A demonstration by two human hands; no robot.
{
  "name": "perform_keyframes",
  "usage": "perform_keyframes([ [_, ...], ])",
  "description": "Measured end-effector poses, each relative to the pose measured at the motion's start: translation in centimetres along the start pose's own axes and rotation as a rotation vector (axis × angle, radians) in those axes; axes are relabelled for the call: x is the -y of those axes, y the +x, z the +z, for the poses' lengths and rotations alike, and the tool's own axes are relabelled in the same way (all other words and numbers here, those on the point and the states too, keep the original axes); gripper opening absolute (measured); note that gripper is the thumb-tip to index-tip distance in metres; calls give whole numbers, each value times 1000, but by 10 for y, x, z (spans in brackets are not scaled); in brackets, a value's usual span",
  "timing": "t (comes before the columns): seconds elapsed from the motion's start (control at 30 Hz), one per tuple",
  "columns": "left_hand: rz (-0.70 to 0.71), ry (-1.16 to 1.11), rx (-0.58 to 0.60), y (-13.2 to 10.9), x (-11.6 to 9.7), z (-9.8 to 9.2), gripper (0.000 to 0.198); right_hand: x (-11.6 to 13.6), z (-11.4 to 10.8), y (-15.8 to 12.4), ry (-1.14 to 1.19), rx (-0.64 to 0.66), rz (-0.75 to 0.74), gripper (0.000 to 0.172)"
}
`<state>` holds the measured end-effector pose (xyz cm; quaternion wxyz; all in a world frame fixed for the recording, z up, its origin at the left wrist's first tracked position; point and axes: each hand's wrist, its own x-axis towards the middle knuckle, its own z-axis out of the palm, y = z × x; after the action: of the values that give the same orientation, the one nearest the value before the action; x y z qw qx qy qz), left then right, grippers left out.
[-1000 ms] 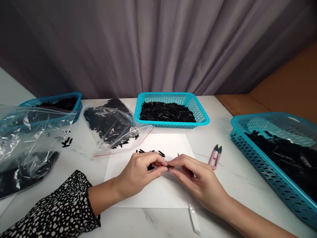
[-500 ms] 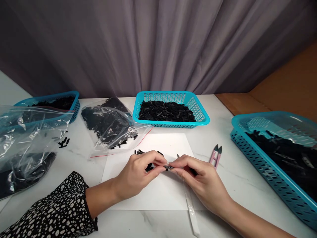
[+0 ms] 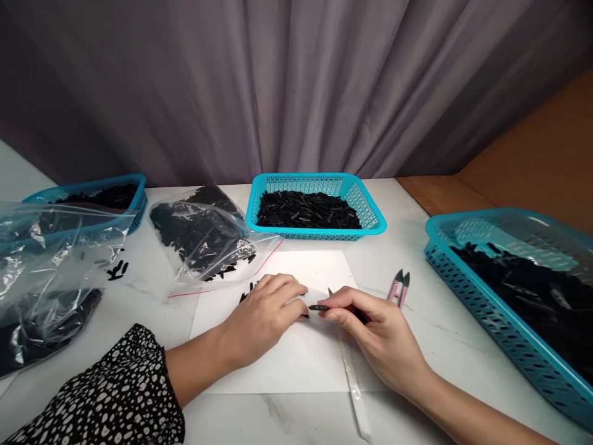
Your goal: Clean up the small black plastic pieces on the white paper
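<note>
My right hand (image 3: 382, 327) pinches a small dark elongated strip (image 3: 319, 307) between thumb and fingertips, its free end pointing left. Something dark also shows in that palm, too hidden to name. My left hand (image 3: 266, 318) is low over the white paper (image 3: 278, 371), thumb and fingers apart. Partly under it lies a small pile of black strips (image 3: 245, 293), and another dark bit is by its thumb. A slim white-handled tool (image 3: 356, 389) with a pointed tip lies on the paper, passing beneath my right hand.
Pink thread snips (image 3: 399, 289) lie beyond my right hand. Blue baskets of black strips stand at the back (image 3: 315, 232), right (image 3: 491, 327) and far left (image 3: 139, 198). Clear plastic bags (image 3: 204, 232) with black pieces lie left. A grey curtain (image 3: 278, 86) hangs behind.
Both hands were pinching together around a small dark piece. My left hand has let go and turned palm-down, lower over the pile; my right hand keeps a strip.
</note>
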<state>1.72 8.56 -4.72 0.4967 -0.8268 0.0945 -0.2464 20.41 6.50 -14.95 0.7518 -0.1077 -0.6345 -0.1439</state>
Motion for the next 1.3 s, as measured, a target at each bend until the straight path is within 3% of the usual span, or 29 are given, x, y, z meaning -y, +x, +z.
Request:
perform_keyframes([
  [0.13,-223,-285,-103,4,-5,-7,8,-2,1,-2,35,16,54,19],
  [0.23,-472,-452,-71,5,-8,-10,15,-4,1,-4,97,48,128,22],
  [0.37,-779,-902,2,6,-12,-9,28,-1,-1,-1,607,76,374,26],
  [0.47,-878,-1066,16,7,-16,-8,32,0,-3,4,837,76,490,25],
  [0.7,-809,-880,12,7,-21,-12,16,-1,-3,-1,85,163,328,46],
  [0.8,-737,-778,4,6,-20,-13,10,-1,-1,-5,62,223,364,51],
  [1.03,-575,-618,-43,3,-18,-12,9,-5,4,-3,-32,173,174,29],
  [1.3,-616,-760,-35,7,-23,-14,13,-1,4,-4,54,177,290,39],
])
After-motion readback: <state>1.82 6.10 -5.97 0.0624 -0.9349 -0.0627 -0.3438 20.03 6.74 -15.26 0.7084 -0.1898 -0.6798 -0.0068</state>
